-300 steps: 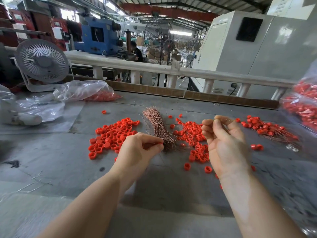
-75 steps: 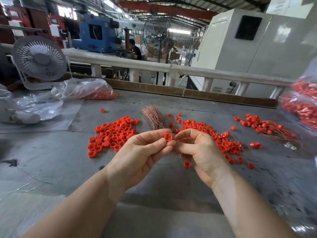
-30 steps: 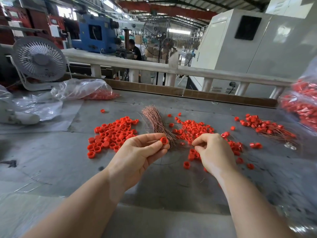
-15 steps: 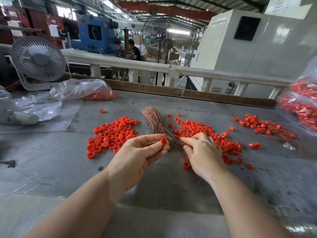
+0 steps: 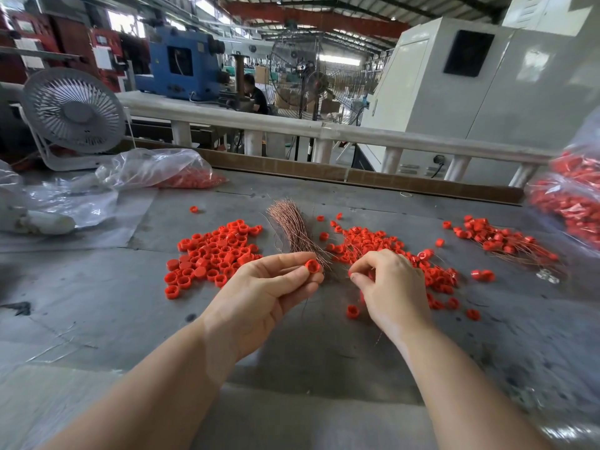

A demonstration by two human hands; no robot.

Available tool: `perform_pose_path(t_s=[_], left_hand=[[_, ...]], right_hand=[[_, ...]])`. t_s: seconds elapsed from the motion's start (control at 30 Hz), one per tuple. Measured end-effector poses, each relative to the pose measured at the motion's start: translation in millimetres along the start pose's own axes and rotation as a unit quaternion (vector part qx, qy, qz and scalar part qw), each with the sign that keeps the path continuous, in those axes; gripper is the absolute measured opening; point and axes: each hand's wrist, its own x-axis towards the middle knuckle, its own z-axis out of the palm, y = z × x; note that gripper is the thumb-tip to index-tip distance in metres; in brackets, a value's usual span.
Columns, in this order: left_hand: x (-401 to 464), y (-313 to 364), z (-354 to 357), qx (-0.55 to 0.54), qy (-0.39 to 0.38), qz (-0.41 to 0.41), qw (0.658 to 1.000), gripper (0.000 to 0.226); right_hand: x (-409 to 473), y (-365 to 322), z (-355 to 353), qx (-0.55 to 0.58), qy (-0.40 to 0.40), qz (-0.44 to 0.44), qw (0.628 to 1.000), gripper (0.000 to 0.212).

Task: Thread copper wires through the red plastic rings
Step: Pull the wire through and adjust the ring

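My left hand (image 5: 269,290) pinches a red plastic ring (image 5: 312,265) between thumb and forefinger, just in front of a bundle of copper wires (image 5: 293,227) lying on the grey table (image 5: 97,306). My right hand (image 5: 389,287) hovers a little to the right, thumb and forefinger pinched together; what they pinch is too small to tell. A thin wire trails down below my left hand. Loose red rings lie in a pile at the left (image 5: 214,254) and a second pile (image 5: 373,245) behind my right hand. Rings with wires through them (image 5: 500,241) lie at the far right.
A white desk fan (image 5: 74,115) stands at the back left beside clear plastic bags (image 5: 156,170), one holding red rings. Another bag of red rings (image 5: 571,196) sits at the right edge. A white railing (image 5: 324,131) runs behind the table. Single rings (image 5: 352,311) lie near my right hand.
My right hand went to the middle ring pile and came back toward my left hand with its fingertips pinched. My left hand has kept pinching the ring in place.
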Motion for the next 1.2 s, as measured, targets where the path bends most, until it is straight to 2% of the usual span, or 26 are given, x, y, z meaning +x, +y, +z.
perform_pose_path(t_s=[0.33,0.43,0.63,0.9,1.0,1.2], left_hand=[[-1,0,-1,-0.001,-0.004,-0.005,1.000,0.020],[0,0,-1,-0.005,-0.001,-0.007,1.000,0.020],[-1,0,0,-0.010,0.002,-0.009,1.000,0.019],[-1,0,2,-0.011,-0.003,-0.007,1.000,0.020],[-1,0,2,-0.010,-0.005,-0.005,1.000,0.020],[-1,1,1,-0.011,-0.007,-0.006,1.000,0.019]], right_hand=[[-1,-3,-5,0.142,0.048,0.024,0.988,0.025],[1,-4,-6,0.232,0.057,0.020,0.971,0.034],[0,-8,-12,0.455,0.022,0.052,0.889,0.027],[-3,-17,-14,0.633,-0.087,0.066,0.766,0.015],[-4,-18,-15,0.658,-0.113,0.075,0.741,0.022],[-4,-19,-16,0.676,-0.126,0.084,0.721,0.022]])
